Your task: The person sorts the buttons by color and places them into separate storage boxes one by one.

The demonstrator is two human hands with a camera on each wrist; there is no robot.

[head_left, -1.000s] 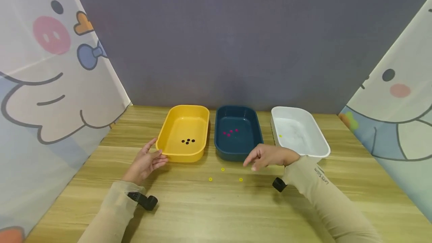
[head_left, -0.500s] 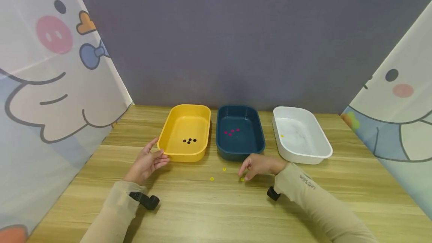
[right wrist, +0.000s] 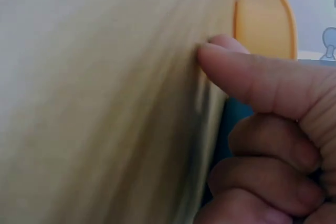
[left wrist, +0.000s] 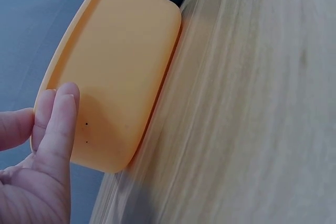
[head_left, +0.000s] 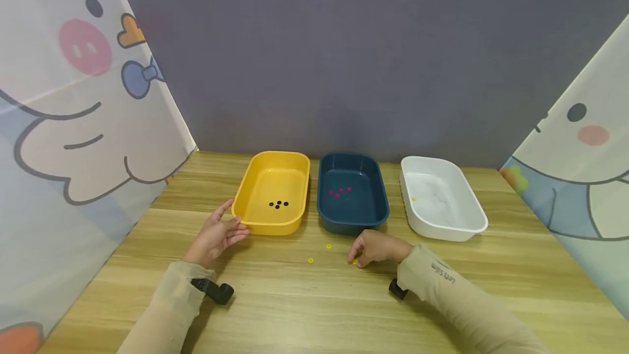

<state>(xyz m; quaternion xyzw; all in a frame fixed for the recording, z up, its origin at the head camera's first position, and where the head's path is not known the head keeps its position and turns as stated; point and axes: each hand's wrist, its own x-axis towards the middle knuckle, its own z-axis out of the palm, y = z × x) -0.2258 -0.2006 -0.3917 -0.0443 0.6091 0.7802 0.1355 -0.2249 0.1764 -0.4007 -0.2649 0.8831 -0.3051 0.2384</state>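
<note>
My left hand (head_left: 218, 236) holds the near left corner of the yellow tray (head_left: 271, 229), thumb over the rim and fingers against the outer wall, as the left wrist view also shows. In front of the blue tray (head_left: 351, 228), my right hand (head_left: 377, 246) has thumb and index fingertip down at the tabletop, on either side of a small yellow button (head_left: 355, 261). Its other fingers are curled in. Two more yellow buttons lie to the left, one nearer the trays (head_left: 328, 246) and another yellow button (head_left: 310, 260) closer to me.
Several black buttons (head_left: 279, 202) lie in the yellow tray, and several pink buttons (head_left: 341, 190) in the blue one. To the right stands a white tray (head_left: 447, 232) with one yellow button (head_left: 414, 199) inside. A grey wall (head_left: 314, 59) rises behind the wooden table (head_left: 275, 310).
My right hand has come left and down from beside the white tray to the yellow button, its thumb and index closing in around it. My left hand stays at the yellow tray's corner.
</note>
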